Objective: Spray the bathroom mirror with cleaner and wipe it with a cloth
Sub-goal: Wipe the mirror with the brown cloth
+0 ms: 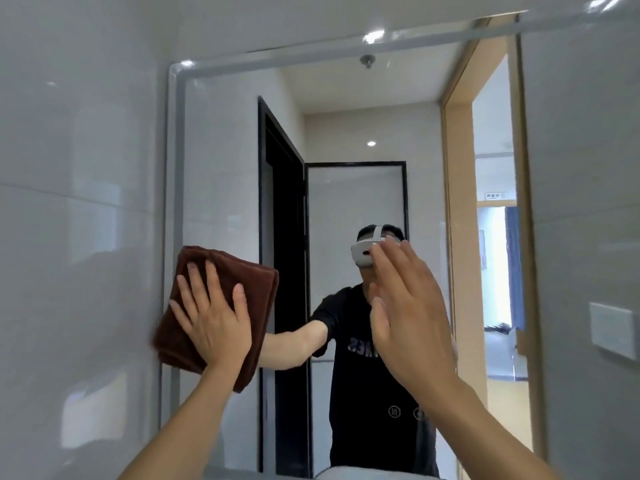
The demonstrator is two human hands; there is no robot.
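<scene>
Brown cloth (pixel 221 313): folded, pressed flat under my spread left hand (pixel 211 317) at the mirror (pixel 346 116)'s lower-left edge.
Right hand (pixel 405 306): fingers straight, empty, raised before the glass.
Progress: wiping underway; most glass left.

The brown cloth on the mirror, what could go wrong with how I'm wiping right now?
1. The right hand is held up flat at the mirror; if the bare palm touches the glass, it may leave prints.
2. The brown cloth, pressed flat by the left hand, overlaps the mirror's left edge, so part of each stroke may land on the wall tile instead.
3. The upper glass sits well above both hands and could get missed.
</scene>
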